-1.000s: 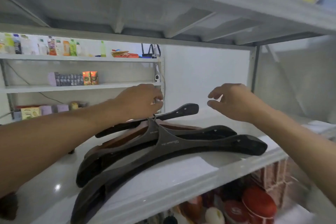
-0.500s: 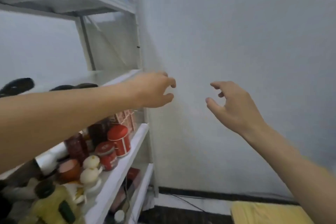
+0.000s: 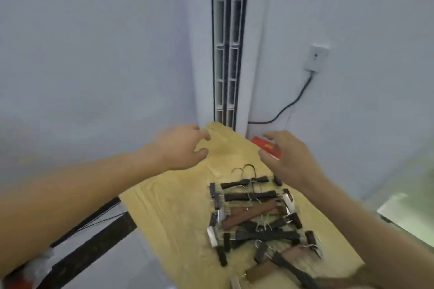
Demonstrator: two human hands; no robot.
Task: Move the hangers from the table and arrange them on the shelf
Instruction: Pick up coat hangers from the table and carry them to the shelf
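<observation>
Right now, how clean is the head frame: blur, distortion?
Head view: both forearms and the left hand smeared by motion blur; hangers on the table soft but readable; wide-angle bend in the vent; lighting flat, no glare.

black and brown hangers (image 3: pixel 256 216), heaped on table (image 3: pixel 169 206)

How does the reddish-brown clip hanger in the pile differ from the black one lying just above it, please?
The reddish-brown hanger lies slanted across the pile, while the black hanger lies nearly level. The brown bar looks warmer and lighter, the black one dark. Both rest on the wooden table, untouched by either hand.
</observation>
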